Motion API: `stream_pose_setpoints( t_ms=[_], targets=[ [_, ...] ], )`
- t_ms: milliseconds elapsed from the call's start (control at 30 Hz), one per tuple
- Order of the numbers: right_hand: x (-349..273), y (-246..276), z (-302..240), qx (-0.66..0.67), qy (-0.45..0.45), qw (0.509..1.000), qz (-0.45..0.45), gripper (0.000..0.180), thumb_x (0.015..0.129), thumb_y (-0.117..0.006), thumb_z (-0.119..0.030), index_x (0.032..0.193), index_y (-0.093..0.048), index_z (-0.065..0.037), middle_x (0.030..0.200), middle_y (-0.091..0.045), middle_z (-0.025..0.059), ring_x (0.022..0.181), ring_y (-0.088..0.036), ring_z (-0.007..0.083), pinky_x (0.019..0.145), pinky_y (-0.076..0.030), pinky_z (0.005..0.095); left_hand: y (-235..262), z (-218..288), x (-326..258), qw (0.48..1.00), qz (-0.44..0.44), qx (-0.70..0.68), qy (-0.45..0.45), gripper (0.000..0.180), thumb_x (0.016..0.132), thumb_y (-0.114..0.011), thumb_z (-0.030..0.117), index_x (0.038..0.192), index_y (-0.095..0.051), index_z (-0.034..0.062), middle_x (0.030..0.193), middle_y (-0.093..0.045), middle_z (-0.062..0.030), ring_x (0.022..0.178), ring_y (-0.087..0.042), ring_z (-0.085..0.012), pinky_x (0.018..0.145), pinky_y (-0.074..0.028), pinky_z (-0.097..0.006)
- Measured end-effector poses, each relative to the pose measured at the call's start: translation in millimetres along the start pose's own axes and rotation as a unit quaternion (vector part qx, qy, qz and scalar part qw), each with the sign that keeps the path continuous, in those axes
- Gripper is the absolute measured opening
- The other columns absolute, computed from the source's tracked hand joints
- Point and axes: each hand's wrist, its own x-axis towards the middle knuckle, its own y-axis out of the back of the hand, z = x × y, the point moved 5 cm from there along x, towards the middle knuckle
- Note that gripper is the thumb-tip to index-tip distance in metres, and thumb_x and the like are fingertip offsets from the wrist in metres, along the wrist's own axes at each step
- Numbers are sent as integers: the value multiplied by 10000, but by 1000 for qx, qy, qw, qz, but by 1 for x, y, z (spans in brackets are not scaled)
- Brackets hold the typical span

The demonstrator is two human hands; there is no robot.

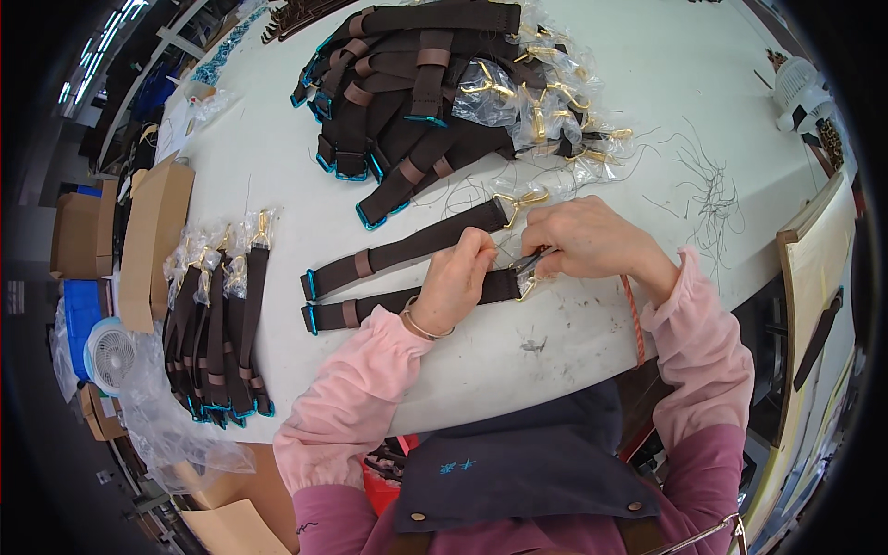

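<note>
My left hand (450,285) is closed in a pinch above the near dark strap (375,305); what its fingertips grip is too fine to make out. Small dark metal thread snips (534,258) are in my right hand (585,239), their blades close to that strap's gold clasp end. Both hands nearly meet there. Just beyond lies a second dark strap (421,242) with a brown loop, a blue-wrapped buckle at its left end and a gold hook (524,199) at its right. My left palm covers part of the near strap.
A large pile of similar straps (407,102) with plastic-wrapped hooks covers the far middle of the white table (305,388). At left lies a smaller bunch (217,333). Loose thread ends (708,199) are scattered right. A red cord (635,324) hangs at the near edge.
</note>
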Motion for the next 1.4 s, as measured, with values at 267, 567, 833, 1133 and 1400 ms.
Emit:
stream_pose_setpoints(
  t_ms=[267,567,833,1133,1400],
  targets=[
    [19,-10,12,39,22,999,-13,185,646,-714,-126,803,-628,-79,792,-595,18,773,-576,210,660,-426,336,0,-7,0,999,10,-33,9,34,910,-460,43,886,-457,19,634,-552,-45,472,-500,-94,427,-398,-224],
    [21,-12,13,45,39,998,-28,187,638,-715,-117,793,-621,-74,770,-589,15,771,-574,207,657,-425,335,0,-7,0,999,6,-30,16,55,918,-457,61,884,-449,19,629,-546,-42,471,-503,-95,426,-396,-223],
    [19,-12,12,49,32,998,-28,198,626,-718,-105,792,-617,-69,771,-586,19,792,-571,205,655,-427,339,1,-7,2,998,-2,-50,27,30,901,-470,36,905,-453,12,642,-554,-39,472,-496,-77,405,-386,-208],
    [13,-17,17,72,40,997,-3,195,640,-716,-111,799,-616,-58,782,-577,34,776,-566,223,659,-425,346,-3,-15,7,939,-17,-229,255,216,841,-517,-6,1038,-429,4,687,-582,-64,467,-507,-65,356,-395,-177],
    [10,-18,17,94,15,995,-16,137,678,-693,-120,759,-601,-59,767,-576,26,796,-558,210,671,-421,351,-4,-16,9,938,-11,-241,247,270,822,-519,-17,1070,-411,-8,685,-583,-70,475,-514,-71,361,-399,-178]
  ],
)
